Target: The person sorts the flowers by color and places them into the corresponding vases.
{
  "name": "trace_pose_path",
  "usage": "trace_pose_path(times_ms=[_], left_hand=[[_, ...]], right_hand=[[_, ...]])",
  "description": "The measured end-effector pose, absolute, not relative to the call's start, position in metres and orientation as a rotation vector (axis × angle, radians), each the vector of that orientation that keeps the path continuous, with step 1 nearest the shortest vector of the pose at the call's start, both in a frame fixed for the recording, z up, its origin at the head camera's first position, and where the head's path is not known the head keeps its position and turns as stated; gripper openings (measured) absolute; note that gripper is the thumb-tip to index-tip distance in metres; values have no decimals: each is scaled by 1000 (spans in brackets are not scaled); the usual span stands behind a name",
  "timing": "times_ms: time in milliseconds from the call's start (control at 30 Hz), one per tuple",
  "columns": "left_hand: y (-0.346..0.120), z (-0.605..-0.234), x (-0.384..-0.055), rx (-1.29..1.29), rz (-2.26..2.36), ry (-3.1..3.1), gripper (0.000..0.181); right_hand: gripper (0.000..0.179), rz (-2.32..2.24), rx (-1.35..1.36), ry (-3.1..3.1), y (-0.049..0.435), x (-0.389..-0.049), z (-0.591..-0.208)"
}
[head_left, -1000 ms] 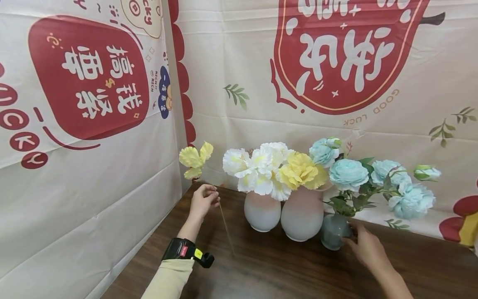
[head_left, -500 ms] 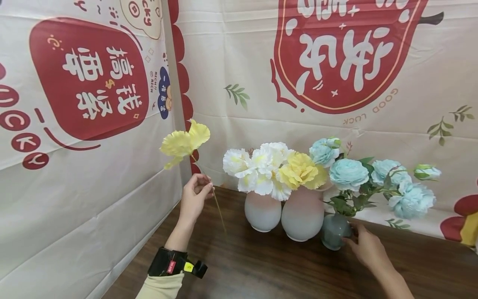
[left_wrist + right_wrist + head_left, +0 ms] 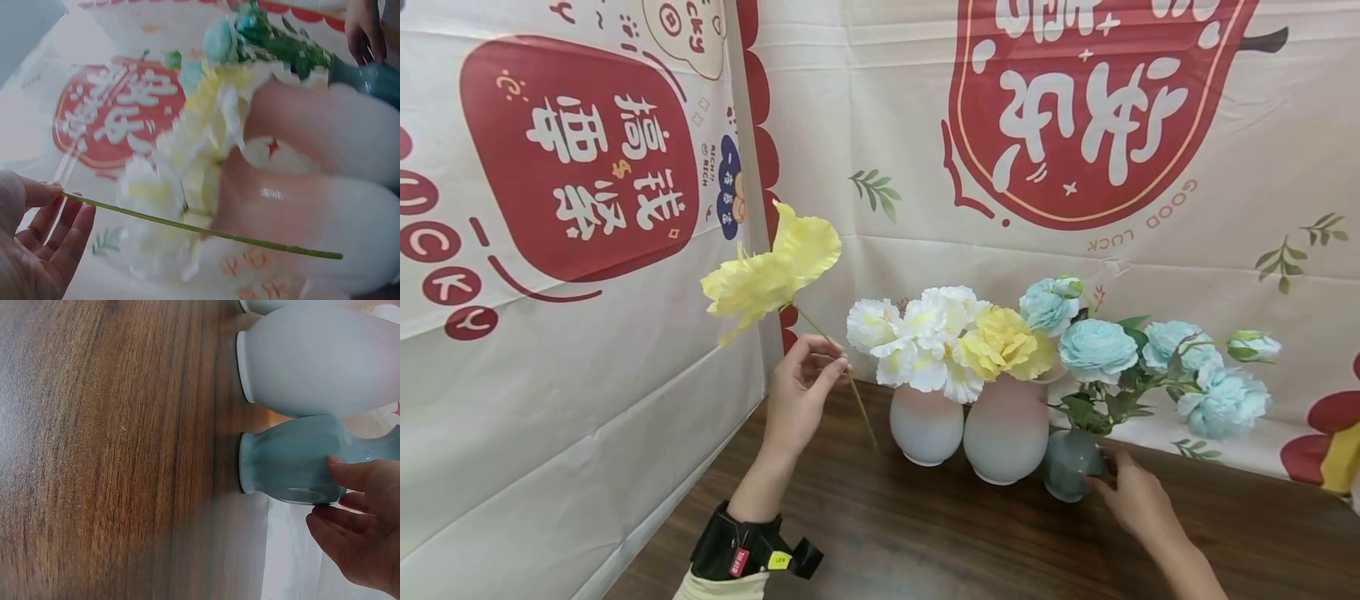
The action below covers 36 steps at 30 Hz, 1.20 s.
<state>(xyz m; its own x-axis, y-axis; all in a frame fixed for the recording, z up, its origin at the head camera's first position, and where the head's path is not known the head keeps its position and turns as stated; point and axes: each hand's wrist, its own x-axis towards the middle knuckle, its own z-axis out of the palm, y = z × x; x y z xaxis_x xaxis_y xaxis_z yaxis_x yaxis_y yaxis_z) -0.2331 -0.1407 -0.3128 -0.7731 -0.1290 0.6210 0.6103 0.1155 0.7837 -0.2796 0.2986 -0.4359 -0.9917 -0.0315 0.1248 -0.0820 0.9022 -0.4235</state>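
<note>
My left hand (image 3: 799, 400) pinches the thin green stem (image 3: 206, 231) of a yellow artificial flower (image 3: 767, 271) between thumb and fingers. The bloom tilts up to the left of the hand, and the stem's bare end slants down toward the vases. At the right, my right hand (image 3: 1138, 500) holds the side of a small grey-green vase (image 3: 297, 459), thumb on one side and fingers on the other. Several pale blue flowers (image 3: 1099, 350) with leaves stand in that vase. Its base rests on the table.
Two white-and-pink vases (image 3: 927, 425) stand left of the small one, close together. White flowers (image 3: 928, 333) and a yellow bloom (image 3: 1000, 342) fill their tops. Printed cloth (image 3: 865, 108) hangs behind and at the left of the brown wooden table (image 3: 910, 533).
My left hand has drawn nearer with the yellow flower, first leftward, then slightly right; the bloom is higher and looks larger. My right hand has stayed on the small vase.
</note>
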Motion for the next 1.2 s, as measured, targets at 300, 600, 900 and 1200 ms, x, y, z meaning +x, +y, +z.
trace_pose_path(times_ms=[300, 600, 900, 1200], left_hand=[[-105, -293, -225, -664, -1736, -1743, 13], [-62, -278, -230, -866, -1785, -1636, 12], [-30, -274, -243, -970, -1887, -1595, 13], [-15, -264, -260, -1031, -1940, -1509, 10]], right_hand=[[60, 658, 89, -2945, 298, -278, -435], [60, 655, 69, -2955, 300, -277, -437], [60, 663, 85, -2947, 301, -276, -438], [60, 666, 83, -2949, 300, -275, -437]])
